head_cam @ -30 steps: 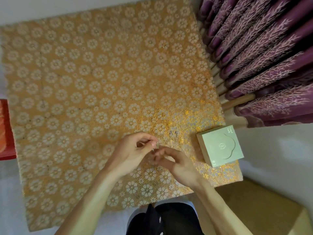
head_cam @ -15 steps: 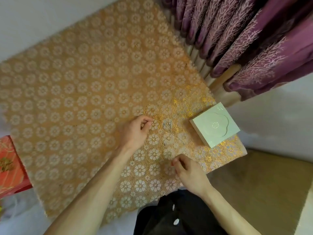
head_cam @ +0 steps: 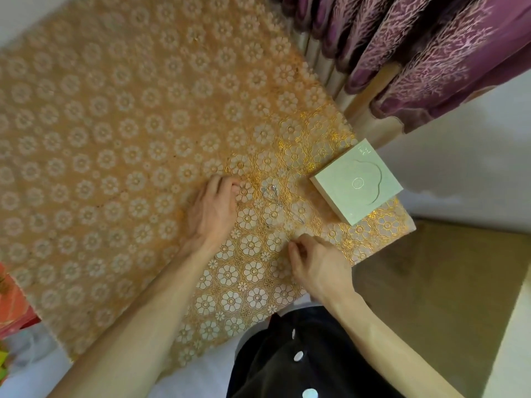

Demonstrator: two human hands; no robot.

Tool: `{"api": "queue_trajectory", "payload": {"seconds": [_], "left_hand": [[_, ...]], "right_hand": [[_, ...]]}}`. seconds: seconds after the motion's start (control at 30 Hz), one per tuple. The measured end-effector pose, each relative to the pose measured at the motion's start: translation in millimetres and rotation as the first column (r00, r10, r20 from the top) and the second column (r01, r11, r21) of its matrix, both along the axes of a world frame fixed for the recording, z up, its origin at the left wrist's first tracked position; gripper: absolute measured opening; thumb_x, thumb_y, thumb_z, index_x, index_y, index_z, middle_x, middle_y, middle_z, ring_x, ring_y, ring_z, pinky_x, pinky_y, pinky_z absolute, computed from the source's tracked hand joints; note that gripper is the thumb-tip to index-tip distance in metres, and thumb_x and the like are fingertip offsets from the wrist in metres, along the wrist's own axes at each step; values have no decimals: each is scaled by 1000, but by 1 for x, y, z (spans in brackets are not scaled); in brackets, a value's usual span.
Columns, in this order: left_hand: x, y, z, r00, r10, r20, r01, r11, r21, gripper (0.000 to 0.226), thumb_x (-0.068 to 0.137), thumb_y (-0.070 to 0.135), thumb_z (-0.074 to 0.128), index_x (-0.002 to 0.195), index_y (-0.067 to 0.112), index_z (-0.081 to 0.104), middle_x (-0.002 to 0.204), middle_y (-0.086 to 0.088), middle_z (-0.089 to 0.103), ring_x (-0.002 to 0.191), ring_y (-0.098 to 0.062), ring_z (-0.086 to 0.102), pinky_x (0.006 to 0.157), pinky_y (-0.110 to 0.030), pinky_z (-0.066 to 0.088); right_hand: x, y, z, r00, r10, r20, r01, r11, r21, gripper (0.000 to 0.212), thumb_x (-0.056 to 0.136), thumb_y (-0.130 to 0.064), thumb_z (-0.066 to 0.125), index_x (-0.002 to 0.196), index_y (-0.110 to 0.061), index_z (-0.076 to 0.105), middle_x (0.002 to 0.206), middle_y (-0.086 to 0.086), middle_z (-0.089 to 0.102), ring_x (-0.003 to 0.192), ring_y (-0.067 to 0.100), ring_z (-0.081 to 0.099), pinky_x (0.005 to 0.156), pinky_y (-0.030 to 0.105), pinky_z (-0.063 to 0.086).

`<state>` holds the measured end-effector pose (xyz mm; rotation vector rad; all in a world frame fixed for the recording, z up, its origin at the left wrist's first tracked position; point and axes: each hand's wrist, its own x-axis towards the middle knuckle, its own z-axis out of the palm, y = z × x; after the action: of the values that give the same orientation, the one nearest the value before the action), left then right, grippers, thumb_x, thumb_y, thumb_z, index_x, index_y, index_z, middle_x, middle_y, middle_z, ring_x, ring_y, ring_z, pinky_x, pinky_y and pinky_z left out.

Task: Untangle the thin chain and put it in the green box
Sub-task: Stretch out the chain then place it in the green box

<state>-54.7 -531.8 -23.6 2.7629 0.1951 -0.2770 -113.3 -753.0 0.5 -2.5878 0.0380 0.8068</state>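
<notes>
The thin silver chain [head_cam: 270,191] lies in a small bunch on the flowered cloth, and a fine strand runs from it down and right toward my right hand [head_cam: 316,264]. That hand's thumb and fingertips pinch together at the strand's near end. My left hand [head_cam: 212,209] rests on the cloth just left of the bunch with its fingers curled. Whether a strand is between those fingers is too fine to see. The pale green box [head_cam: 356,182] stands shut at the table's right edge, right of the chain.
An orange flowered cloth [head_cam: 115,139] covers the table. Purple curtains [head_cam: 416,53] hang at the back right, close behind the box. A red item [head_cam: 11,305] sits at the left edge. The table's near right corner is beside my right hand.
My hands were together working the chain, then drew apart: the left went up and left, the right came down toward me. The chain now lies spread between them.
</notes>
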Motion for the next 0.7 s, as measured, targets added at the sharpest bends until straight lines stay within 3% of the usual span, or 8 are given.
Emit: {"api": "queue_trajectory", "payload": {"seconds": [0.17, 0.37, 0.47, 0.57, 0.7], "left_hand": [[-6, 9, -10, 989, -142, 42, 135, 982, 133, 24, 100, 21, 58, 123, 14, 63, 118, -8, 64, 102, -28, 61, 82, -44, 54], [-9, 7, -9, 995, -72, 63, 66, 995, 81, 25, 96, 21, 62, 121, 16, 65, 119, -7, 61, 106, -27, 58, 80, -45, 56], [-9, 4, -2, 998, -38, 41, 36, 998, 55, 32, 93, 20, 64, 125, 14, 63, 131, -11, 56, 114, -28, 57, 92, -51, 53], [-12, -9, 6, 996, 29, 83, -29, 1000, -2, 42, 89, 25, 70, 128, 10, 61, 140, -15, 48, 123, -28, 51, 102, -45, 44], [-15, -58, 10, 997, 9, 79, 8, 977, -213, 73, 83, 50, 68, 141, 12, 46, 149, -9, 40, 135, -24, 40, 114, -40, 34]], "right_hand": [[-2, 3, -4, 981, 152, 121, -137, 983, -126, 41, 97, -49, 37, 102, -28, 71, 102, -2, 66, 93, 24, 57, 70, 37, 53], [-4, 5, -8, 966, 185, 178, -162, 977, -138, 28, 98, -42, 53, 109, -23, 69, 104, 1, 65, 95, 26, 56, 68, 40, 54], [-1, 3, 5, 967, 214, 140, -198, 973, -121, 31, 97, -44, 50, 115, -25, 67, 110, -2, 66, 100, 24, 56, 70, 39, 55], [12, -10, 35, 953, 151, 261, -144, 988, -46, 23, 92, -41, 60, 108, -27, 69, 108, -6, 67, 98, 22, 57, 68, 36, 54], [48, -46, 63, 918, -17, 396, -10, 998, 66, 20, 87, -31, 69, 106, -26, 70, 105, -7, 66, 99, 20, 59, 73, 34, 50]]}}
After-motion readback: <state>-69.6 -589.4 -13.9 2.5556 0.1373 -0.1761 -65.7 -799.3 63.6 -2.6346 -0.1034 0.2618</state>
